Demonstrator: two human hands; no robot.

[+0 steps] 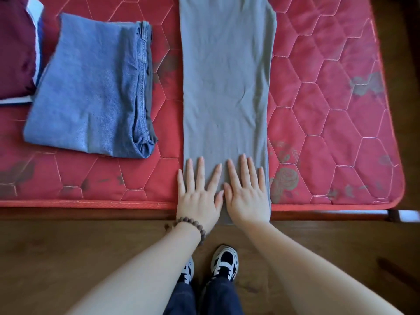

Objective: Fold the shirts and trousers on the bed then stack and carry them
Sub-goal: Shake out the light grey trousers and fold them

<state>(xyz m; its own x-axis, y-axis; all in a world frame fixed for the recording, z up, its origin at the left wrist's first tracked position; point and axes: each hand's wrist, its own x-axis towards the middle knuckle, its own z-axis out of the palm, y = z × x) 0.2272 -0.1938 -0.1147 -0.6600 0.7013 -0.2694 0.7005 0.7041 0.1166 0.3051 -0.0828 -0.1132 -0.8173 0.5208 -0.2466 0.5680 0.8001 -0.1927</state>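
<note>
The grey shirt point(226, 87) lies as a long narrow strip in the middle of the frame, its long axis running from the top edge straight down to the near edge of the mattress point(329, 98), where its lower end hangs a little over the side. Its knit cloth is thin, smooth and only faintly creased, with straight folded sides.

Both hands are flat on the lower end of the strip, fingers straight and spread, palms down, gripping nothing. The left hand point(196, 194) presses near the shirt's left edge, its little finger on or just past that edge; a bracelet point(189, 226) of dark round beads circles that wrist. The right hand point(246, 196) presses beside it on the shirt's right half, the two thumbs nearly touching.

In the left part of the frame, well apart from the shirt, sit folded blue jeans point(91, 92), a thick denim bundle with stitched seams showing along its right side. In the upper left corner a folded maroon garment point(14, 53) rests on something white.

The mattress is red, quilted in hexagons with faded rose prints and dark stains, and has a piped edge. Below it is a brown wooden floor point(68, 258), where the person's black-and-white sneakers point(225, 262) and dark trouser legs show at bottom centre.
</note>
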